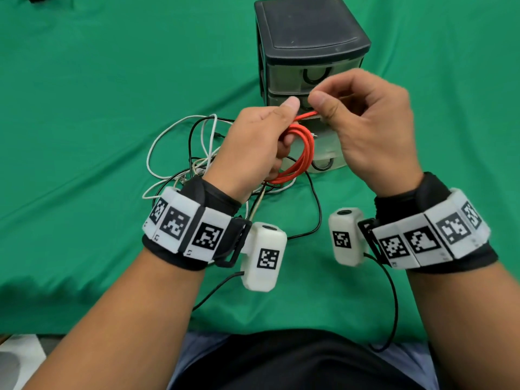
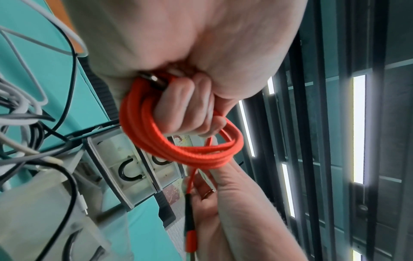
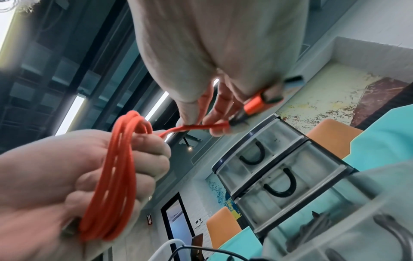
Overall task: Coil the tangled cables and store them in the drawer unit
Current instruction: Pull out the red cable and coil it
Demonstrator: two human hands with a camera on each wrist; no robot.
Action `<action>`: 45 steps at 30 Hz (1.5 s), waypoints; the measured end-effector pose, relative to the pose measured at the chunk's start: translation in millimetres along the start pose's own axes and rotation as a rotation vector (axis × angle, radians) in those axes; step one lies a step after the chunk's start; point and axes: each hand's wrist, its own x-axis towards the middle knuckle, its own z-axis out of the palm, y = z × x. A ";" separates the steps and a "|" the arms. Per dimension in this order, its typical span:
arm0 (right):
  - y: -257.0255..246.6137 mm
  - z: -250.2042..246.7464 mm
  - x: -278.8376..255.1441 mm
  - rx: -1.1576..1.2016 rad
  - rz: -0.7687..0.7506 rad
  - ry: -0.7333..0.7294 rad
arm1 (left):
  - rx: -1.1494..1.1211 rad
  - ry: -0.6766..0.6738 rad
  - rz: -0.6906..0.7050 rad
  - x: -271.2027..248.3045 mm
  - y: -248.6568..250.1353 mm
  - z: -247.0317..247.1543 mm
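My left hand grips a coil of orange cable wound in several loops, held above the table in front of the drawer unit. The same coil hangs from my curled left fingers in the left wrist view. My right hand pinches the cable's free end near its orange and black plug, just right of the coil. The unit's bottom drawer stands pulled out behind the coil. The two upper drawers are closed.
A tangle of white and black cables lies on the green cloth left of the drawer unit, partly under my left wrist. One black cable trails toward me between my wrists. Orange chairs stand beyond the table.
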 end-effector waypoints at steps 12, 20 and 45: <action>-2.1 7.7 -9.6 0.086 0.096 -0.029 | -0.118 0.221 -0.020 6.8 -3.3 5.0; -15.8 5.7 -15.6 0.159 0.133 -0.218 | -0.177 0.286 -0.004 9.7 -4.7 5.5; -19.2 5.1 -12.1 0.558 0.265 -0.405 | 0.053 0.292 0.185 8.0 -12.3 12.2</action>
